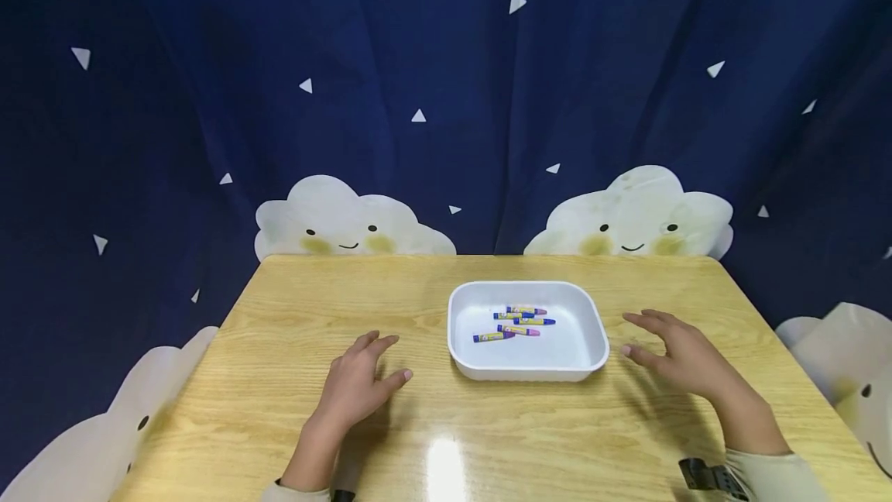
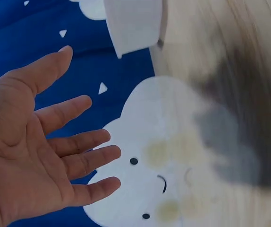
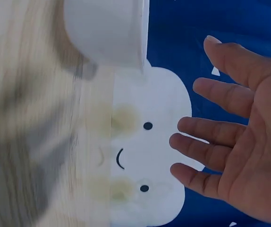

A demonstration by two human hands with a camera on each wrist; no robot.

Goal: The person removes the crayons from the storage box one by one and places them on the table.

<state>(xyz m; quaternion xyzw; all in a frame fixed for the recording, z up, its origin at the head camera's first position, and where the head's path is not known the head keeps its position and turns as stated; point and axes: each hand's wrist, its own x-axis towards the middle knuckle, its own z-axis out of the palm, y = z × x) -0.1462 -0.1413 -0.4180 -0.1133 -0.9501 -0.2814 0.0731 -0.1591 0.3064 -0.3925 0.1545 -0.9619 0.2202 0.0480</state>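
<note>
A white plastic tray [image 1: 557,369] stands on the wooden table, and several crayons [image 1: 523,330] in yellow-and-blue wrappers lie inside it, toward its left half. Their tips look purple, blue and pink. Left of the tray, my left hand [image 1: 357,384] hovers over the table with fingers spread, holding nothing. On the other side, my right hand [image 1: 686,355] is just off the tray's right edge, its fingers extended and apart. In the wrist views, the left palm [image 2: 27,156] and right palm [image 3: 258,151] both show bare; the tray's side [image 3: 107,33] appears above the right fingers.
The light wooden table [image 1: 279,331] reaches back to a dark blue curtain [image 1: 446,60] with white triangles and smiling clouds. A dark wristband [image 1: 711,479] is on my right wrist. Light glares off the table's front middle.
</note>
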